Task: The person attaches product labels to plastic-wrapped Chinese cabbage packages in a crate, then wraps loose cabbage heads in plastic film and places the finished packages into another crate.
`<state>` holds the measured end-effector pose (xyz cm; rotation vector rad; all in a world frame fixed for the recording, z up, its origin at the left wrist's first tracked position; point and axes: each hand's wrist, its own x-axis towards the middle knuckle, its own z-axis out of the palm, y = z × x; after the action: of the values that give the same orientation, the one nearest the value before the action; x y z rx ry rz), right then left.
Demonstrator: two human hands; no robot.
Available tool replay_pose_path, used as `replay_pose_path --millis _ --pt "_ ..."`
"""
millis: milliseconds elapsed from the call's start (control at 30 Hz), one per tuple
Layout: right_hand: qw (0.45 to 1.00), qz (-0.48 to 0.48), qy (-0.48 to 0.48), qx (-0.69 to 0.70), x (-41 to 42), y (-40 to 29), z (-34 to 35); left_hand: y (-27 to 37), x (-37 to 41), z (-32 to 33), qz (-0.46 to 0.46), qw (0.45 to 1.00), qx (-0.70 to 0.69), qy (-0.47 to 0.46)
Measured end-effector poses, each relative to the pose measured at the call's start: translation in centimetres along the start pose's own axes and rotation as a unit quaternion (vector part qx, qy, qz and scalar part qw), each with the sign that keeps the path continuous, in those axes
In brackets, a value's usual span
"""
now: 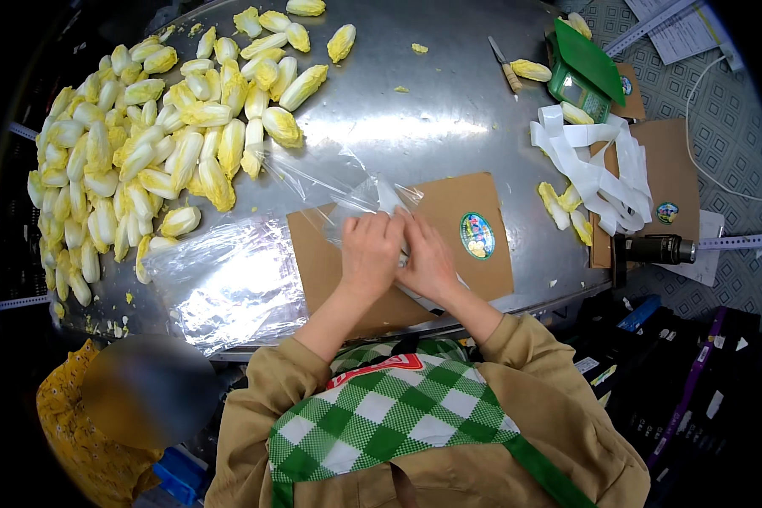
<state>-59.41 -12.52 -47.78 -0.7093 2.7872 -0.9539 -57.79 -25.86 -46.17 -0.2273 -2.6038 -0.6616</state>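
Note:
Both my hands meet over a flat piece of brown cardboard (476, 190) that bears an oval sticker. My left hand (373, 247) has its fingers curled on a clear plastic bag (330, 190), whose crumpled film spreads away above the fingers. Against it, my right hand (427, 257) pinches the same film near a whitish piece; its fingertips are partly hidden. Under my wrists a white edge with dark marks shows, too covered to name. A stack of clear plastic bags (235, 286) lies left of the cardboard. Beyond it is a large heap of small napa cabbages (184, 152).
The steel table (381, 82) carries a knife (505, 63), a green scale (584, 82), a tangle of white strips (609, 171), loose leaves (555, 206) and more cardboard (667, 165). A black cylindrical device (660, 249) sits at the right edge. Another person in yellow (70, 406) is at lower left.

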Motion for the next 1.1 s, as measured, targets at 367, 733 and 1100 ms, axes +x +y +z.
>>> replay_pose_path --millis 367,733,1100 --pt "0.97 0.028 -0.006 0.24 1.6 -2.0 -1.2 -2.7 -1.7 -0.6 -0.396 0.601 -0.681 0.134" --pt "0.967 0.02 0.045 0.25 5.4 -1.5 -2.3 -2.2 -2.3 -1.6 -0.386 0.548 -0.742 -0.001" --pt "0.992 0.045 0.091 0.081 9.1 -1.5 -3.5 4.6 -3.0 -2.9 -0.286 0.87 -0.398 -0.053"
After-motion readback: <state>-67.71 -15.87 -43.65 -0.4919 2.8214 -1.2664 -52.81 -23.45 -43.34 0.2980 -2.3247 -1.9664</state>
